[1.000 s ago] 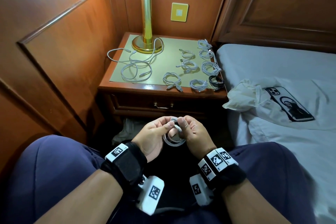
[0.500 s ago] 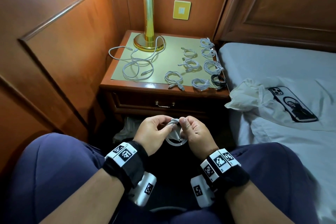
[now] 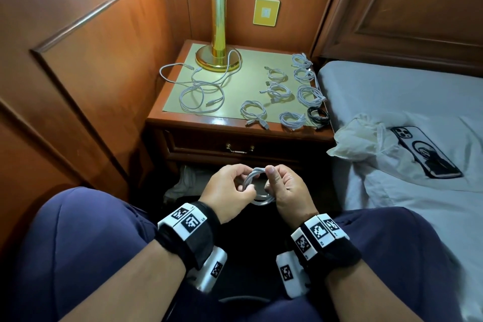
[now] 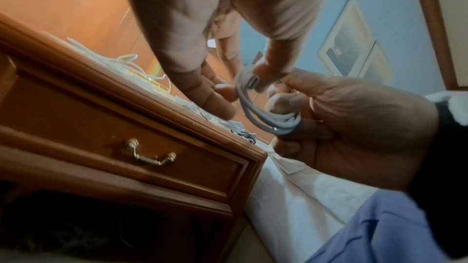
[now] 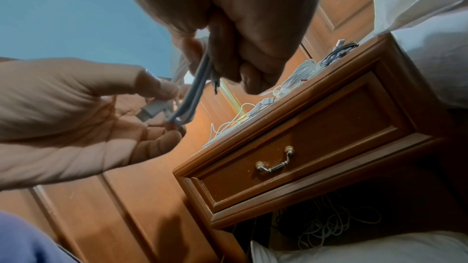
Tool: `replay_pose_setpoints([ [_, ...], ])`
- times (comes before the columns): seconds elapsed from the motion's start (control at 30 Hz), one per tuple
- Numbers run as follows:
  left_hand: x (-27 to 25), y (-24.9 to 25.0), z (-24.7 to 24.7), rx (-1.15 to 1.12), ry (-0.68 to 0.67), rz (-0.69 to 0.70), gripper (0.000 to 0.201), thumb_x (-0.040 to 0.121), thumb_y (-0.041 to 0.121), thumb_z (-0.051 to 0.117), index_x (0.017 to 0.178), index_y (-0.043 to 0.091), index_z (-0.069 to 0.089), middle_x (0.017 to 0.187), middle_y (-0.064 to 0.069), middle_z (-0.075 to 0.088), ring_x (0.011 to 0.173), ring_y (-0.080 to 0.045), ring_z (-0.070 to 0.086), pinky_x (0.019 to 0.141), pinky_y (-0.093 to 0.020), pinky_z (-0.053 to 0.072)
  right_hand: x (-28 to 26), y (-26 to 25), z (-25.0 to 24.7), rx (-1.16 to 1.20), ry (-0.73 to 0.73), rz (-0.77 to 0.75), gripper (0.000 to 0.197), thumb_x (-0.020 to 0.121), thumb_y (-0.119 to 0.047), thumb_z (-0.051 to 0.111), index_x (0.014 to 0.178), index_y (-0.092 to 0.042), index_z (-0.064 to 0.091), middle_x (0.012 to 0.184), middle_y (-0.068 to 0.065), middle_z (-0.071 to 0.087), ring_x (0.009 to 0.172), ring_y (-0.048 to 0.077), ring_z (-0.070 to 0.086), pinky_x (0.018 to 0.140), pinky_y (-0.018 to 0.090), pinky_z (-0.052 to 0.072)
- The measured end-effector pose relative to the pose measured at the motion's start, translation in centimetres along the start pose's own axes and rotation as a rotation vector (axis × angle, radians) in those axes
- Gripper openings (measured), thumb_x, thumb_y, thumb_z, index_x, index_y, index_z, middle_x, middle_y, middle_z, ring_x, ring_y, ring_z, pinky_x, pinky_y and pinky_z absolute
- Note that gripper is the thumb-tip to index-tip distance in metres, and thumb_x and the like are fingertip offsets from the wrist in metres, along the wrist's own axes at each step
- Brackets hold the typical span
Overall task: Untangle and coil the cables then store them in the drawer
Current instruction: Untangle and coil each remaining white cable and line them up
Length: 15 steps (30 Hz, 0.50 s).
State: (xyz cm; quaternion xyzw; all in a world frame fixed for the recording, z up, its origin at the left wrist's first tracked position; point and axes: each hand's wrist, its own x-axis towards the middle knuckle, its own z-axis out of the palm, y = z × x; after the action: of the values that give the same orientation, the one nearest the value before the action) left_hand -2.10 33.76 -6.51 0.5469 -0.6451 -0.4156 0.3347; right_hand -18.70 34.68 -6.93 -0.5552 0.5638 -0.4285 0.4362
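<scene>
White coil [image 3: 257, 185] is pinched by both the left hand [image 3: 230, 191] and the right hand [image 3: 285, 188] before the closed drawer [image 3: 235, 148]; above it perhaps nine coils [image 3: 285, 94] wait beside loose cables [image 3: 201, 91].

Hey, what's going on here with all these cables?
A seated person is coiling a white cable over their lap, left hand and right hand both gripping it. Eight coiled cables lie on the nightstand, plus a loose tangle near the lamp. The drawer is shut, so nothing's stored yet.
</scene>
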Motion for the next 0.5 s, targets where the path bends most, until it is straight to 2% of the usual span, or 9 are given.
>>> replay_pose_setpoints([
  [0.1, -0.1, -0.1, -0.4, 0.121, 0.054, 0.029, 0.023, 0.080, 0.022, 0.073, 0.099, 0.031, 0.066, 0.093, 0.007, 0.062, 0.069, -0.003, 0.058, 0.069, -0.013, 0.048, -0.1, 0.0, 0.1, -0.042, 0.020, -0.036, 0.044, 0.088, -0.052, 0.049, 0.082, -0.009, 0.059, 0.065, -0.005, 0.058, 0.054, -0.001, 0.052, 0.054, 0.016, 0.042],
  [0.2, 0.0, 0.1, -1.0, 0.207, -0.008, 0.059, 0.009, 0.084, 0.024, 0.071, 0.091, 0.027, 0.067, 0.080, 0.009, 0.066, 0.073, -0.002, 0.061, 0.068, -0.016, 0.047, -0.2, 0.0, 0.2, -0.101, 0.046, -0.058, 0.046, 0.089, -0.052, 0.049, 0.083, -0.008, 0.059, 0.066, -0.004, 0.060, 0.057, 0.000, 0.055, 0.056, 0.017, 0.045],
  [0.27, 0.1, 0.1, -1.2, 0.213, -0.079, 0.084, 0.005, 0.087, 0.024, 0.070, 0.089, 0.028, 0.067, 0.077, 0.009, 0.067, 0.071, -0.003, 0.061, 0.068, -0.019, 0.048, 0.0, 0.2, -0.1, -0.129, 0.073, -0.064, 0.042, 0.092, -0.049, 0.050, 0.081, -0.009, 0.059, 0.065, -0.004, 0.059, 0.056, 0.000, 0.054, 0.055, 0.016, 0.045],
  [0.37, 0.6, 0.3, -1.8, 0.174, -0.227, 0.096, 0.002, 0.091, 0.025, 0.067, 0.092, 0.028, 0.067, 0.079, 0.007, 0.069, 0.072, -0.008, 0.065, 0.072, -0.031, 0.056, 0.3, 0.1, -0.4, -0.137, 0.099, -0.044, 0.038, 0.094, -0.046, 0.051, 0.075, -0.014, 0.058, 0.061, -0.006, 0.056, 0.052, 0.000, 0.051, 0.053, 0.016, 0.041],
  [0.5, 1.0, 0.0, -3.1, -0.076, -0.416, 0.067, 0.007, 0.097, 0.013, 0.062, 0.102, 0.012, 0.067, 0.085, 0.000, 0.070, 0.073, -0.013, 0.068, 0.074, -0.031, 0.058, 0.3, 0.3, -0.2, 0.015, 0.041, 0.022, 0.046, 0.091, -0.056, 0.050, 0.071, -0.016, 0.057, 0.056, -0.009, 0.050, 0.051, 0.005, 0.045, 0.054, 0.024, 0.040],
])
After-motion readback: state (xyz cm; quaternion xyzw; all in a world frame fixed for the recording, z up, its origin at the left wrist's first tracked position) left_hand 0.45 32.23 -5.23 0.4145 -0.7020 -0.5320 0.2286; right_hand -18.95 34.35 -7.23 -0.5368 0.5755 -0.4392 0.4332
